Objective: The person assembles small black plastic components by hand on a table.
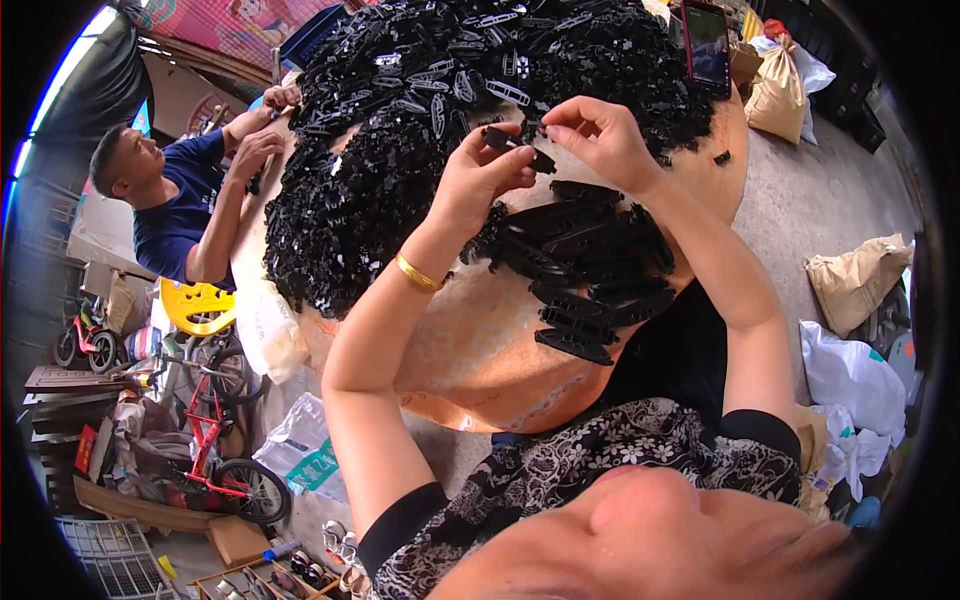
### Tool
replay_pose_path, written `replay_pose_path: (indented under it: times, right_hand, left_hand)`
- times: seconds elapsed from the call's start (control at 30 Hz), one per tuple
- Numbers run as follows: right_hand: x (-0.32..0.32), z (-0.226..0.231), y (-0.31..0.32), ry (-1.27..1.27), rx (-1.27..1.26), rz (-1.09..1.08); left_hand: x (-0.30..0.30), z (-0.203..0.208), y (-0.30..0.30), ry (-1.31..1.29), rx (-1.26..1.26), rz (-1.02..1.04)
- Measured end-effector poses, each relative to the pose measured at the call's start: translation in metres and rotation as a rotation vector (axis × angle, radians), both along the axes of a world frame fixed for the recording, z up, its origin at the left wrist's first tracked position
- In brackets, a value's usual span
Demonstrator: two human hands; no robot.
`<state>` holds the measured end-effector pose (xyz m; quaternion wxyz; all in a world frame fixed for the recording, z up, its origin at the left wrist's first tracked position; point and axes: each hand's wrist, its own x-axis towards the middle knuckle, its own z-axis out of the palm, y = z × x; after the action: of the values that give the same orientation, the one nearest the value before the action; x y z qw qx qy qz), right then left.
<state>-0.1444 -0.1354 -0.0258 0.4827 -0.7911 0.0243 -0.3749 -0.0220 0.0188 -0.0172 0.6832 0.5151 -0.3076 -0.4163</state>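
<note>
My left hand (pixel 478 178) is closed around a long black plastic part (pixel 538 160), held up above the table. Close beside it, the thumb and forefinger of my right hand (pixel 603 142) are pinched together at a small black piece (pixel 535 130), too small to make out well. Beneath my hands lies a group of long black plastic parts (pixel 590 250), stacked loosely near the table's front. A large heap of small black plastic pieces (pixel 340 210) spreads to the left, and more long slotted black parts (pixel 462 85) lie on the heap at the far side.
The table (pixel 455 365) has an orange-brown covering. Across its left side sits another person (pixel 175 200), hands at the table edge. A phone (pixel 706 48) stands at the far right. Sacks (pixel 778 95) are on the floor to the right; a red bicycle (pixel 205 420) stands at the left.
</note>
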Motion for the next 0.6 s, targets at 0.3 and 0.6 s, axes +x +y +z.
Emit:
replay_pose_path:
  times: [0.3, 0.6]
  right_hand:
    - [0.0018, -0.0021, 0.0009, -0.105, -0.081, -0.017]
    - [-0.0038, 0.0020, 0.0051, -0.167, -0.179, 0.015]
  left_hand:
    - [-0.0008, 0.0001, -0.0013, -0.010, -0.004, -0.016]
    - [0.0011, -0.0052, -0.0015, 0.059, 0.004, -0.030]
